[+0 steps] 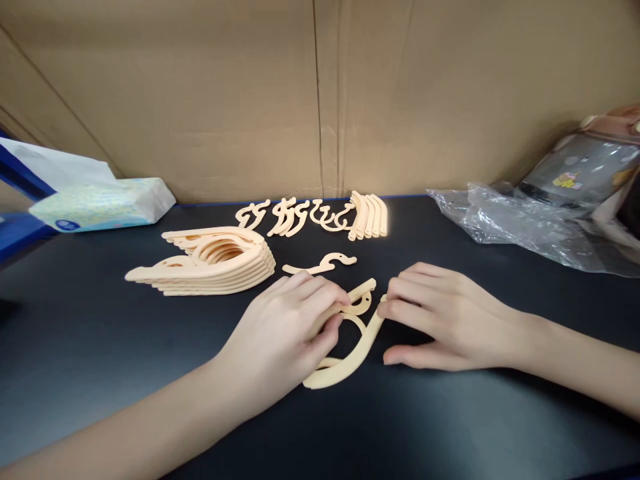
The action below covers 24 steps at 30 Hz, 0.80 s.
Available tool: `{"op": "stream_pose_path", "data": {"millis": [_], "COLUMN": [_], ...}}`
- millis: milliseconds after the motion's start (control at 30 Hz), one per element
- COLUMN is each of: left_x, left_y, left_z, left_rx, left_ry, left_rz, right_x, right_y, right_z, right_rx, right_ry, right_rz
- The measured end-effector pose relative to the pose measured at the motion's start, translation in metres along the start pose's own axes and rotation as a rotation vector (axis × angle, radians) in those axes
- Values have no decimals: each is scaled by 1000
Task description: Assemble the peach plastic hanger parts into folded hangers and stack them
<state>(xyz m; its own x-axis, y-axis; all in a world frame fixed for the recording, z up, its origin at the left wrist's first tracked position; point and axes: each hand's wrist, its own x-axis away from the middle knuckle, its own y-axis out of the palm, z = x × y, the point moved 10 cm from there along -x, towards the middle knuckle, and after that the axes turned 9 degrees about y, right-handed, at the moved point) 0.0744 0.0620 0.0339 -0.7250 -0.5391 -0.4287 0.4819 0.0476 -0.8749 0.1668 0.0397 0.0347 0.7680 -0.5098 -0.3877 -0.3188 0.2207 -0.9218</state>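
In front of me on the dark tabletop lies a cream plastic hanger arm [345,370], curved, with its far end raised. My left hand [295,327] pinches a second cream hanger arm [364,290] between thumb and fingers; the palm hides much of it. A hook piece [359,307] with small holes shows beside that grip. The fingertips of my right hand [445,317] touch the upper end of the curved arm, while the thumb stands apart below. Just beyond my left hand rests a loose hook-shaped hanger piece [330,263].
A stack of folded hangers [215,273] stands left. Along the back lie several hook pieces [287,217] and a row of hanger arms [370,217]. A tissue pack [105,203] is at far left; crumpled clear plastic [510,217] and a clear bag [580,167] are right. Cardboard [225,100] walls the back.
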Motion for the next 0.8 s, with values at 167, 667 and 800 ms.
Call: {"op": "stream_pose_path", "data": {"millis": [167, 667, 800], "left_x": [1, -2, -1], "left_y": [0, -10, -12], "left_z": [-4, 7, 15], "left_rx": [8, -214, -336], "left_ry": [18, 197, 274], "left_rz": [1, 17, 8], "right_x": [0, 3, 5], "right_y": [0, 1, 2], "right_z": [8, -25, -30], "right_rx": [32, -17, -12], "right_ry": [45, -68, -95], "right_rz": [7, -48, -48]}}
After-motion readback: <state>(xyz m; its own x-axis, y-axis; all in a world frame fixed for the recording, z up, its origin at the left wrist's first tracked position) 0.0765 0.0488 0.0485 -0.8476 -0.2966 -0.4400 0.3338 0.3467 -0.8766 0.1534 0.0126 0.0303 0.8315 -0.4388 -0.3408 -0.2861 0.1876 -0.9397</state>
